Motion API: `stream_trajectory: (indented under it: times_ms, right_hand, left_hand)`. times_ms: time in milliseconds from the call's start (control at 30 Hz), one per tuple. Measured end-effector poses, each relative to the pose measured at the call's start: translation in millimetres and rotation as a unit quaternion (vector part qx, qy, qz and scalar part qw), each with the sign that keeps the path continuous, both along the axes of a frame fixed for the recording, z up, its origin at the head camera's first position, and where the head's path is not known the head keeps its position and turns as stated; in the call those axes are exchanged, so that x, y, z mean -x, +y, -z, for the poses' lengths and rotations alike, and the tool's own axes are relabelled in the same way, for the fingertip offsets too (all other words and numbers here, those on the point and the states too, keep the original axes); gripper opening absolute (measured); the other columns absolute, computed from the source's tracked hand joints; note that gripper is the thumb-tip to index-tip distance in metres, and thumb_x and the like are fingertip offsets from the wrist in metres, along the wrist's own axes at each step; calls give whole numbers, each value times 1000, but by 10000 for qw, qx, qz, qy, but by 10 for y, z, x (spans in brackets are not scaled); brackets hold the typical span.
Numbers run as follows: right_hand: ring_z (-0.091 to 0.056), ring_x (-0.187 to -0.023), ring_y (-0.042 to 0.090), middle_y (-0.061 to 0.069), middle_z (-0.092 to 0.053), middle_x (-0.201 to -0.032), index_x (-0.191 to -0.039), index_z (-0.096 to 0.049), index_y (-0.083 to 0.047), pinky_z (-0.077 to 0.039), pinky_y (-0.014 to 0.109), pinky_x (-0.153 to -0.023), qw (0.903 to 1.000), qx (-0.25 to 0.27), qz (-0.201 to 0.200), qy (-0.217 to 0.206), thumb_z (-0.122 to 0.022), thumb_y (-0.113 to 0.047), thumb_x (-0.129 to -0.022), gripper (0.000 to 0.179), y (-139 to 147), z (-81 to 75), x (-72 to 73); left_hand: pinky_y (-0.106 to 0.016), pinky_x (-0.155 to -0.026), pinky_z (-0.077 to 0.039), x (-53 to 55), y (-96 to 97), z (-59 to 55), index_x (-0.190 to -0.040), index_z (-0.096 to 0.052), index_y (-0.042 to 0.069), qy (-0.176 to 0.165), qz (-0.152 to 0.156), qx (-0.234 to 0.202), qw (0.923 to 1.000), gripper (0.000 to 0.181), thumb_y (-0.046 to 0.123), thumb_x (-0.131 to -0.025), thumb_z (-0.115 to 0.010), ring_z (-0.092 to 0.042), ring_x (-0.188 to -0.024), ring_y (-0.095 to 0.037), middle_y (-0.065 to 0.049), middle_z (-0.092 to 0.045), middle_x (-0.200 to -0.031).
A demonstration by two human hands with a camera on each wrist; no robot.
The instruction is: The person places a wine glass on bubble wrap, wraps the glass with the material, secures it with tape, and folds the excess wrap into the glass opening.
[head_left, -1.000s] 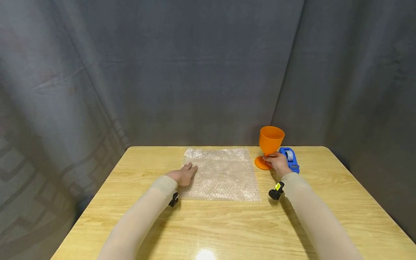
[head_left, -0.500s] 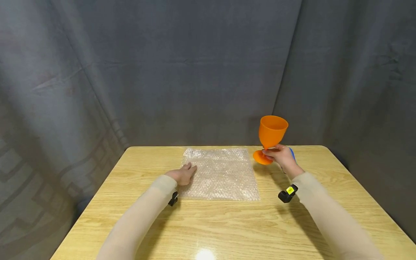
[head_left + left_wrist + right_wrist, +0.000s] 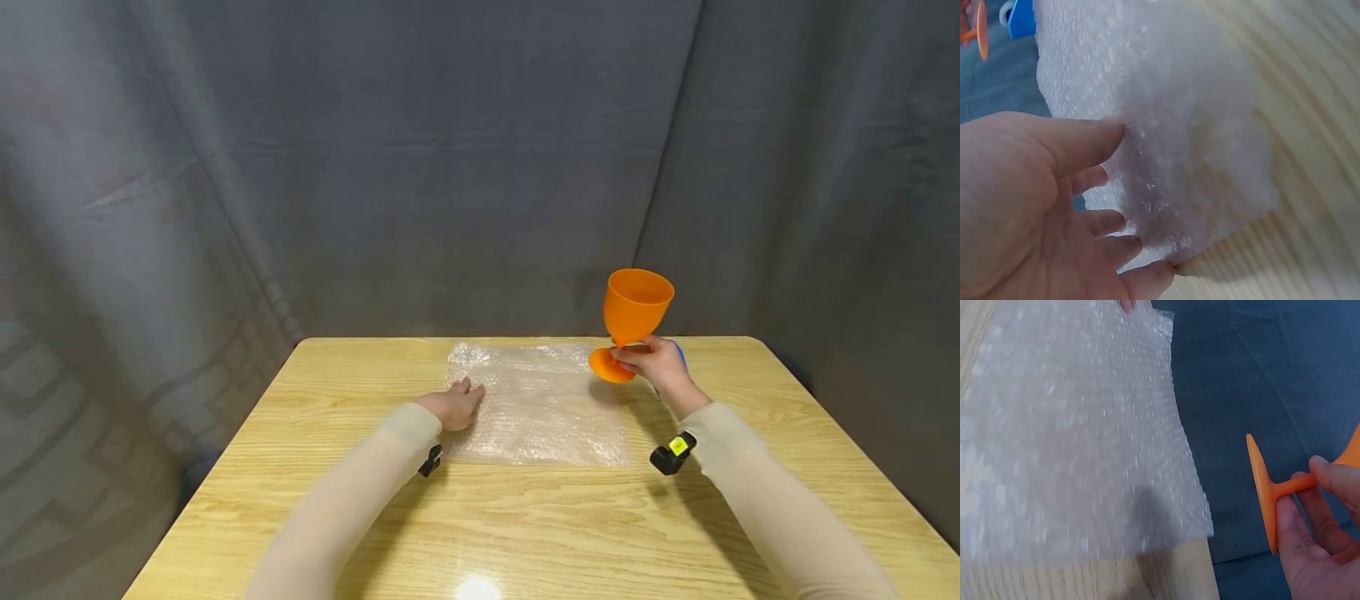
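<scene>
A sheet of clear bubble wrap lies flat on the wooden table. On its left edge rests my left hand, fingers spread and relaxed; in the left wrist view the thumb and fingertips touch the bubble wrap. My right hand pinches the thin stem of an orange goblet and holds it above the table by the sheet's far right corner. Its bowl faces up, tilted slightly right. In the right wrist view, thumb and fingers close round the stem, next to the round orange base.
Behind my right hand is a blue tape dispenser, mostly hidden in the head view. Grey curtains hang right behind the table's far edge and at both sides. Bare wood of the table spreads in front of the sheet.
The right hand has lifted the goblet off the table and tilted it slightly. The bubble wrap has slid to the right, the left hand moving with it.
</scene>
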State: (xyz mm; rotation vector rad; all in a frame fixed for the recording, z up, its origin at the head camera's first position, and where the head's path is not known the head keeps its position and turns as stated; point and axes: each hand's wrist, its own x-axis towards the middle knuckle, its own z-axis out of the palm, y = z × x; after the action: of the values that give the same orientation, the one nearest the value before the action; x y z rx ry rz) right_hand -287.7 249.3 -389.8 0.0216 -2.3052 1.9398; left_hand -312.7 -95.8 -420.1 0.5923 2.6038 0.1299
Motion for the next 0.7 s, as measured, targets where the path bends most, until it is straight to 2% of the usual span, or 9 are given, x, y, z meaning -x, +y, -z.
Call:
stream_trajectory:
  times_ms: [67,167,267,333,400,500,567,633,700]
  right_hand:
    - [-67,-81,-2,-16,-69,-83,-121,-55,12,-55,18,-76,10000,50,-6,30,-70,-5,-87,41,4,-4,-3]
    - [-67,-80,-1,-16,-69,-82,-107,-65,-3,-55,18,-76,9999,116,-53,108,-70,-4,-87,21,12,-13,-6]
    - [-68,-79,0,-16,-69,-81,-101,-66,-8,-55,19,-76,9996,213,-118,135,-69,-2,-87,15,14,-21,-7]
    - [-67,-79,-1,-16,-69,-80,-107,-63,1,-55,18,-76,9996,206,-151,121,-67,-1,-88,19,15,-22,-10]
    - [-67,-79,-1,-17,-68,-81,-116,-55,12,-55,18,-76,9997,148,-178,86,-66,-1,-89,31,14,-24,-17]
    - [-67,-79,-1,-17,-67,-82,-122,-48,18,-54,17,-75,9996,136,-231,65,-64,-1,-90,40,30,-12,-19]
    - [-67,-80,0,-16,-68,-83,-117,-56,10,-54,16,-75,9993,218,-285,63,-64,-1,-90,30,44,-7,-18]
    - [-67,-80,0,-15,-69,-83,-107,-65,-2,-54,17,-75,9988,331,-340,78,-64,0,-90,17,62,0,-11]
    - [-67,-81,0,-15,-69,-84,-98,-67,-16,-54,17,-75,9985,385,-370,69,-64,0,-90,18,73,1,-8]
  left_hand:
    - [-44,-120,-14,-20,92,-11,-156,-10,18,9,43,15,10000,58,27,-105,-35,-4,-150,-28,-13,-1,-162]
    - [-43,-120,-14,-48,200,-37,-156,-10,17,-18,82,-21,10000,57,26,-105,-34,-3,-150,-28,-13,0,-162]
    - [-43,-120,-14,-69,261,-52,-156,-10,16,-24,70,-57,10000,57,25,-105,-34,-3,-150,-28,-14,0,-162]
    - [-42,-120,-15,-75,274,-49,-156,-10,16,14,82,-12,10000,57,25,-105,-34,-3,-150,-28,-14,0,-162]
    - [-42,-120,-15,-73,271,-36,-156,-11,16,56,72,-2,10000,57,25,-105,-34,-4,-150,-28,-14,-1,-162]
    - [-43,-120,-14,-75,248,-38,-156,-10,15,32,44,-121,9999,57,25,-105,-33,-3,-150,-29,-15,0,-162]
    - [-44,-120,-13,-71,235,-41,-156,-10,15,-24,-28,-268,9996,58,24,-105,-34,-2,-150,-30,-15,1,-162]
    - [-45,-120,-12,-66,229,-46,-156,-8,16,-57,-75,-396,9992,59,24,-105,-36,-2,-150,-30,-15,2,-162]
    - [-45,-120,-12,-51,229,-39,-156,-6,17,-50,-93,-454,9989,61,23,-104,-37,-2,-150,-31,-16,2,-162]
